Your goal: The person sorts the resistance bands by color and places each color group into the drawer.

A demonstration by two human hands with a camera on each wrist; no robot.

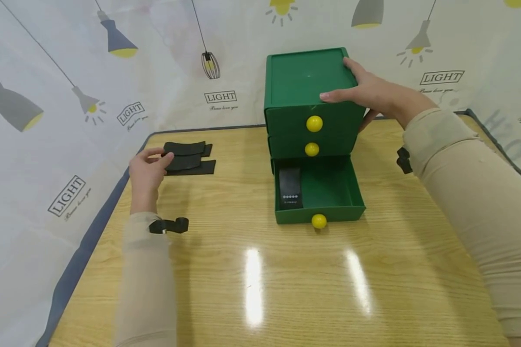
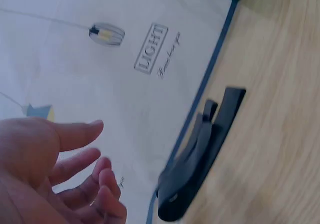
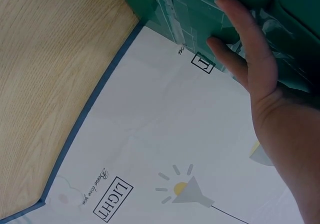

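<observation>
My left hand (image 1: pixel 148 168) is beside a stack of flat, black, strip-like pieces (image 1: pixel 186 166) at the table's left. In the left wrist view, that hand (image 2: pixel 75 179) has loosely bent fingers with nothing between them, apart from the black pieces (image 2: pixel 200 154). My right hand (image 1: pixel 366 91) rests on the upper right of a green drawer cabinet (image 1: pixel 308 79), its thumb on the top near the front. In the right wrist view, fingers (image 3: pixel 245 28) lie extended against the green side. The bottom drawer (image 1: pixel 330 185) is pulled out, and inside lies a black strip (image 1: pixel 290 185) with white dots and lettering.
Two closed drawers with yellow knobs (image 1: pixel 314 124) sit above the pulled-out one. A printed lamp-pattern sheet (image 1: pixel 169 72) stands behind the wooden table (image 1: pixel 217 270). Black camera mounts (image 1: pixel 169 225) are on both wrists.
</observation>
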